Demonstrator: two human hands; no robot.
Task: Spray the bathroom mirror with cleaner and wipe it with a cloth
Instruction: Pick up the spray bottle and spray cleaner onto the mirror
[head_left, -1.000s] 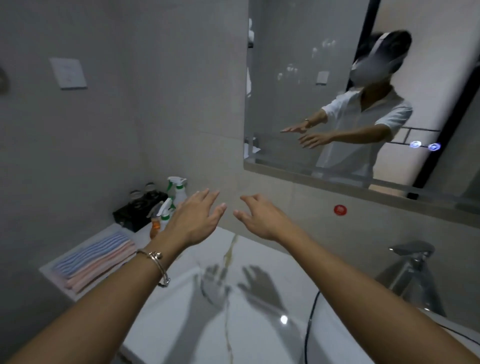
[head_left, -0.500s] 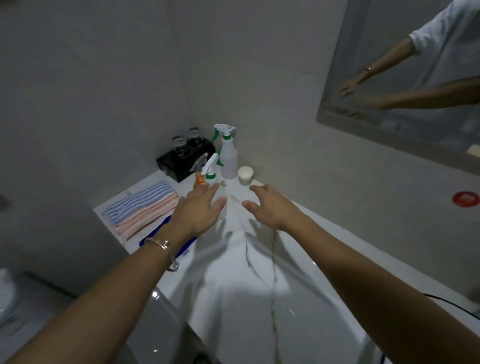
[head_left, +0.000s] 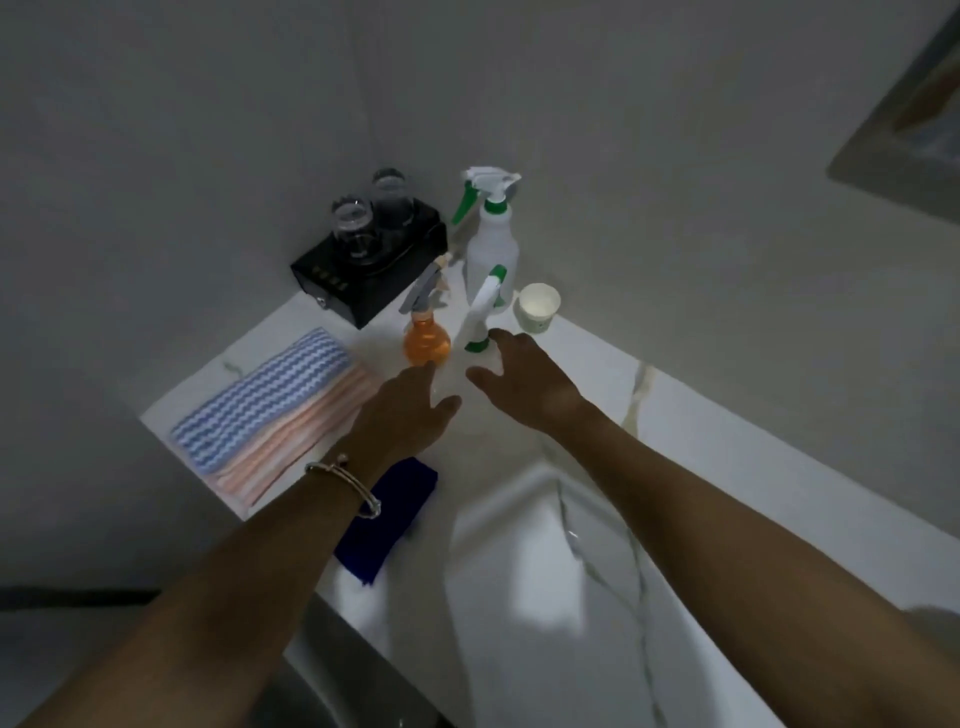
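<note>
Beside the orange bottle, the near spray bottle is reached for by the right hand, grip wide, apparently touching it, while the left hand hovers spread above the surface near folded cloths.

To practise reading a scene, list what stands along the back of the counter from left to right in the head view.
striped cloths → black tray with two glasses → orange spray bottle → tall white spray bottle → paper cup
</note>
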